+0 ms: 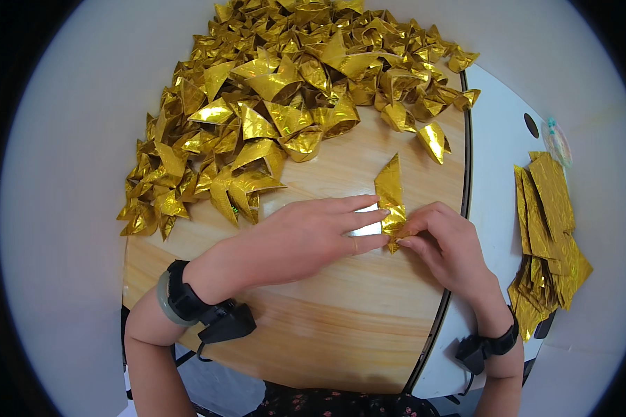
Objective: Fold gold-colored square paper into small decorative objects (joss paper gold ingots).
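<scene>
A strip of gold foil paper (389,186), folded to a slanted point at its far end, lies on the wooden tabletop in front of me. My left hand (306,233) is palm down with its fingers stretched out and spread, the fingertips resting on the strip's left side. At the near end of the strip, my right hand (442,240) is closed, its thumb and forefinger pinching the lower right corner. A bright white patch (367,221) shows between my left fingers; I cannot tell whether it is paper or glare.
A large heap of folded gold paper ingots (278,83) covers the far and left parts of the table (341,299). On the white surface at the right lies a stack of flat gold paper pieces (546,229), with a small clear-and-teal item (558,142) beyond it.
</scene>
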A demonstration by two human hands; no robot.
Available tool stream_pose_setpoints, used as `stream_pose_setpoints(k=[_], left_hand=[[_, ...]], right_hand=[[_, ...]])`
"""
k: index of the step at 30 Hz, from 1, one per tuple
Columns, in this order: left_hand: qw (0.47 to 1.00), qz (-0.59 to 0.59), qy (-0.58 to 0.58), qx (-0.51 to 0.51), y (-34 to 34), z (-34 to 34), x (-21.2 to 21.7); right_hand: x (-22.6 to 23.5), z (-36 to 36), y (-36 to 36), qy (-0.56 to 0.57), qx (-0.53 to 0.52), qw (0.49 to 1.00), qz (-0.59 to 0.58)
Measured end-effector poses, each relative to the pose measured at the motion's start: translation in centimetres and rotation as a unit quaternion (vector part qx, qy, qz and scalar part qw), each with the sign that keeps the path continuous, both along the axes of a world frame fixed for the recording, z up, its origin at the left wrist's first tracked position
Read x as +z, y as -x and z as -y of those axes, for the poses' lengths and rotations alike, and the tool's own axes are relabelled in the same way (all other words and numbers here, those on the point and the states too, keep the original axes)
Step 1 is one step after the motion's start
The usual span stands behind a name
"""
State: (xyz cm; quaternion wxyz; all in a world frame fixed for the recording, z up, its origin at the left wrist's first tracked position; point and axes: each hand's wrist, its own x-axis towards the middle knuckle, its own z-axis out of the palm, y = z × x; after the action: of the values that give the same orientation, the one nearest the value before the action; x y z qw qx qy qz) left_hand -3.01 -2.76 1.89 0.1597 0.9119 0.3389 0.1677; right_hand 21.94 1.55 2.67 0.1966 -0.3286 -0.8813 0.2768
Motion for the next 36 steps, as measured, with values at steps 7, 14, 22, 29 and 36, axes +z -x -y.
stream_pose_setpoints(k=[7,14,22,29,36], left_hand=[[0.999,0.027,-0.017,0.015,-0.1,0.5,-0.9],[0.998,0.033,-0.044,0.019,0.0,0.5,-1.2],[0.999,0.022,-0.037,0.009,0.1,0.2,-1.1],[0.998,0.024,-0.050,0.032,-0.3,0.5,-0.9],[0.997,0.011,-0.064,0.036,-0.3,0.7,-1.2]], right_hand=[[0.3,-0.4,-0.1,-0.063,0.126,0.990,0.000],[-0.2,-0.2,-0.5,-0.221,0.153,0.963,0.031],[-0.4,0.0,-0.2,-0.185,0.144,0.972,0.032],[-0.5,-0.2,-0.1,-0.189,0.139,0.972,0.035],[-0.4,0.2,1.1,-0.041,0.013,0.999,0.019]])
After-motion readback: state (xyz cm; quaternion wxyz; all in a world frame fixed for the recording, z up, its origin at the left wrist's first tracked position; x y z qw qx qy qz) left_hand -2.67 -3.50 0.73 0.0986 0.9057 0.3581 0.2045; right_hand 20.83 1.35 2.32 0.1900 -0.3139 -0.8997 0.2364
